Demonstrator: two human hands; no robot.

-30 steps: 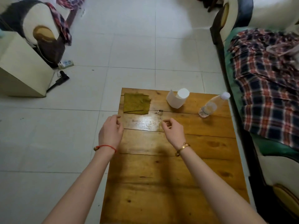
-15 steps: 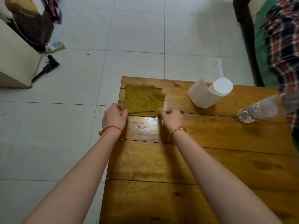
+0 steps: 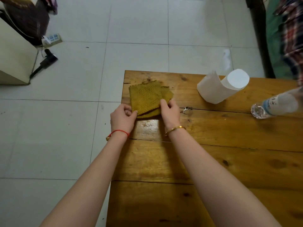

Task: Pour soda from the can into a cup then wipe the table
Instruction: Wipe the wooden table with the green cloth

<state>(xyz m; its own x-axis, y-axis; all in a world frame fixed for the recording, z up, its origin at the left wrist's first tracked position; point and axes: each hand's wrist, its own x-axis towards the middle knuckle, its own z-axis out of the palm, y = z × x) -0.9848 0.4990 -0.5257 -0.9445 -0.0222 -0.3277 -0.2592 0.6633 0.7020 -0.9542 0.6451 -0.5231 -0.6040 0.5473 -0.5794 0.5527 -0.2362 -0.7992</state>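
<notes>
A mustard-yellow textured cloth (image 3: 147, 97) lies folded at the far left corner of the wooden table (image 3: 213, 153). My left hand (image 3: 122, 117) pinches its near left corner. My right hand (image 3: 169, 110) pinches its near right edge, lifting the top layer a little off the layer below. A wet shiny patch (image 3: 147, 126) shows on the wood just in front of the cloth. No can or cup is in view.
A white paper roll (image 3: 221, 89) lies on its side at the table's far edge. A clear plastic bottle (image 3: 275, 105) lies at the right. A small scrap (image 3: 186, 109) sits by my right hand. A cabinet (image 3: 14, 51) and sofa (image 3: 285, 38) flank the table.
Both hands reached forward to the cloth and took hold of its near corners. The cloth's near edge is now lifted and folded over. The view tilted down and closer.
</notes>
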